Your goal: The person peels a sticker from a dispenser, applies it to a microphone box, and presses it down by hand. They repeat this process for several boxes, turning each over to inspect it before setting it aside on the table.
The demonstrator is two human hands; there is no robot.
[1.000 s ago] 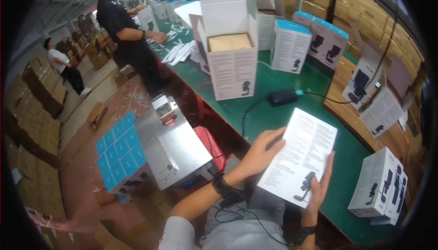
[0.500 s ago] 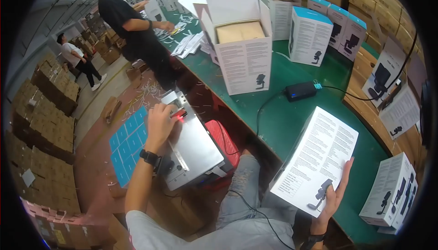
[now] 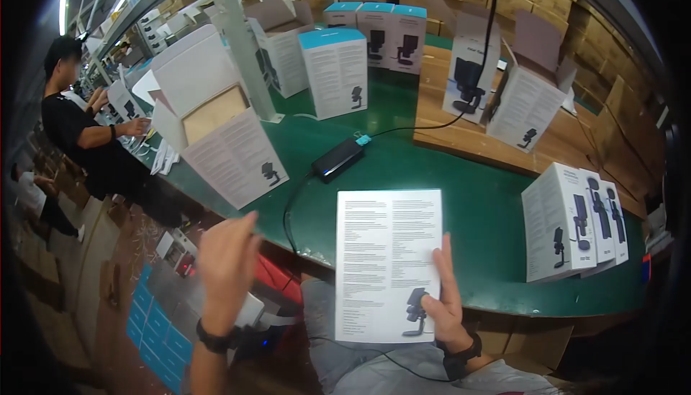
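My right hand [image 3: 449, 295] holds a white printed carton [image 3: 389, 251] upright in front of me, thumb on its front face near a microphone picture and fingers along its right edge. My left hand [image 3: 229, 269] is raised to the left of the carton, apart from it. Motion smears its fingers, so whether they pinch anything cannot be made out. Below and behind that hand stands a silver tabletop machine [image 3: 175, 251] with a small red light, partly hidden by my arm. Blue-topped cartons [image 3: 152, 330] lie in rows beside it.
An open carton [image 3: 234, 154] with a brown insert stands on the green table [image 3: 461, 179]. A black power adapter [image 3: 338, 159] and its cable lie ahead. Closed cartons [image 3: 554, 229] stand at right, a blue-topped carton [image 3: 335, 74] farther back. A co-worker [image 3: 79, 128] works at far left.
My left hand has left the silver machine and moved toward the carton. The carton has turned upright and sits more centrally in view. The view has swung to the right.
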